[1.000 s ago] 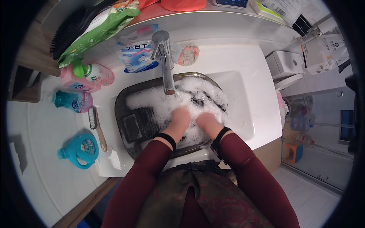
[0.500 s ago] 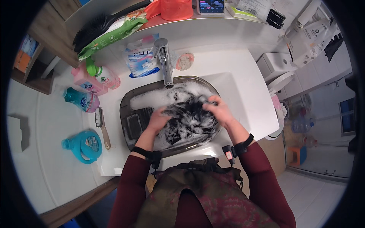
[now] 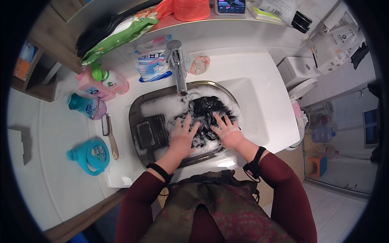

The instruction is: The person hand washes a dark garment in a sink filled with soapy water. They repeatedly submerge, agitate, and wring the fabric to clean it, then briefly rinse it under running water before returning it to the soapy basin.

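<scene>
Black wet garment (image 3: 207,115), bunched in the suds of the basin (image 3: 135,121). I see left hand (image 3: 182,137) and right hand (image 3: 227,133) pressing it, fingers spread flat. I judge it limp, waterlogged, slippery; grip by bunched folds.

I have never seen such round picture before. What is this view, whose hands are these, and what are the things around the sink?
The picture comes from a wide camera worn on a person's head, looking down, so edges bend. The left hand and right hand press flat, fingers spread, on a dark cloth in a soapy basin under the tap. Neither hand grips anything. A ribbed washboard lies in the basin. On the counter: a scrubbing brush, a blue jug, and teal and pink bottles.
</scene>
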A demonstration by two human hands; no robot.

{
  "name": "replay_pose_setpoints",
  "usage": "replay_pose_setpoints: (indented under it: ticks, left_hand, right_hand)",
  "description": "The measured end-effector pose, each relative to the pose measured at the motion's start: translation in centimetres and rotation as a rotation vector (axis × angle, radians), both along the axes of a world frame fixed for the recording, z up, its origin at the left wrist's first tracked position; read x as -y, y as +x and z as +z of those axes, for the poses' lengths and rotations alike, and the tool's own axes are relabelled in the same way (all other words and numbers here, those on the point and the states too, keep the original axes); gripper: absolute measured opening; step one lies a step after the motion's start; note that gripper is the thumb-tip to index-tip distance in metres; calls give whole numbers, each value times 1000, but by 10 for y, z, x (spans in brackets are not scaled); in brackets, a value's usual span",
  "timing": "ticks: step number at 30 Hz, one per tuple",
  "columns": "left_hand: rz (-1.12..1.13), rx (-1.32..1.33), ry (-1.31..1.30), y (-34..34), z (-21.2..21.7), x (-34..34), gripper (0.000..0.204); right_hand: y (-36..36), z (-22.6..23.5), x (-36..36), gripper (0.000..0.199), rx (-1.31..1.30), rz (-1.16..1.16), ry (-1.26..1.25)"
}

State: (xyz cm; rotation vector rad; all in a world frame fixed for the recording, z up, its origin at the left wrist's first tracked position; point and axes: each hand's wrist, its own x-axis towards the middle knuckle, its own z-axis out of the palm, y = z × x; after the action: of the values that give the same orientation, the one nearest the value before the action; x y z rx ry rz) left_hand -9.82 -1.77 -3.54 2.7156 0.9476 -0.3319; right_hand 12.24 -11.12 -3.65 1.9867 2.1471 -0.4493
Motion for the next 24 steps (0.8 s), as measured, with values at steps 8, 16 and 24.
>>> replay_pose_setpoints:
  ticks: [8,16,24]
  left_hand:
    - [-88,60,127,30,-64,-33,74]
    - [138,-52,-17,61,-94,-65,36]
    - [131,306,-72,39,-63,-72,54]
  right_hand:
    - [-11,-38,-58,46,-48,-62,-191]
    - [0,-76,-107,35,-60,-112,-367]
    - [16,-71,-66,40,-645,-364,291]
